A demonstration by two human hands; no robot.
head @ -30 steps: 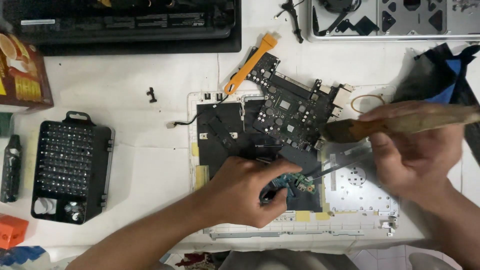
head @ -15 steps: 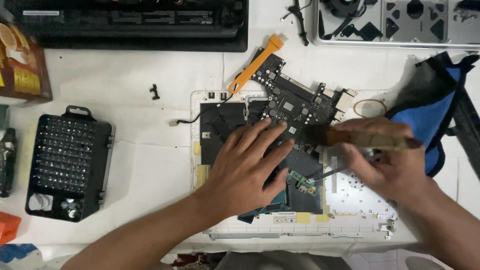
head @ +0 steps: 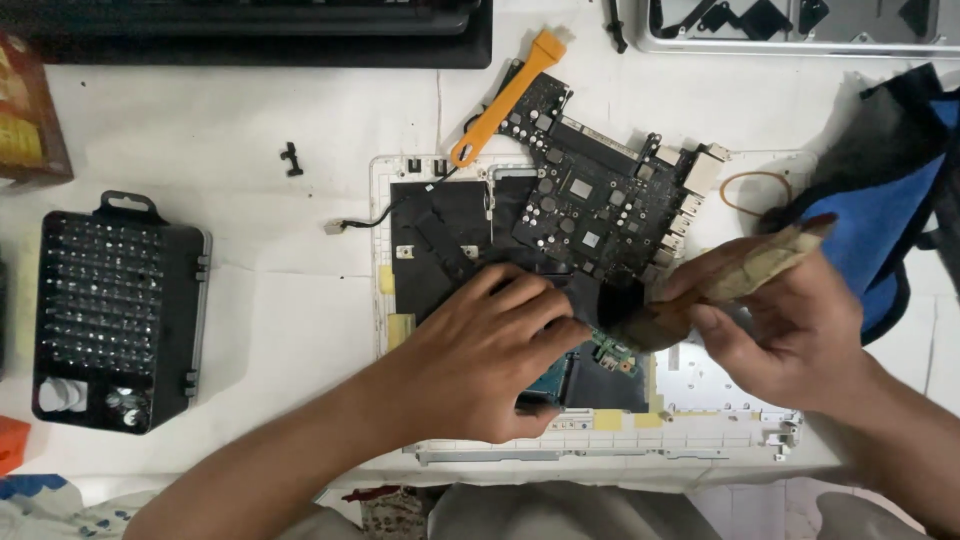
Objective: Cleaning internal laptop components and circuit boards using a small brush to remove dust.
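Observation:
An opened white laptop chassis (head: 700, 420) lies in front of me, covered partly by black film. A dark logic board (head: 590, 200) lies tilted across its upper right. My left hand (head: 480, 350) presses flat on the black film in the middle of the chassis, fingers pointing right. My right hand (head: 790, 330) grips a worn brown brush-like tool (head: 745, 270). The tool's dark tip rests just above a small green board (head: 615, 352), close to my left fingertips.
An orange pry tool (head: 510, 95) leans on the logic board's top left. A black case of screwdriver bits (head: 110, 310) sits at the left. A blue and black bag (head: 890, 220) and a rubber band (head: 755, 190) lie at the right. A black device (head: 250, 30) and a silver panel (head: 800, 25) line the far edge.
My left hand moved up off the small green board and laid itself flat on the black film. My right hand brought the brown tool down and left, its tip now at that board.

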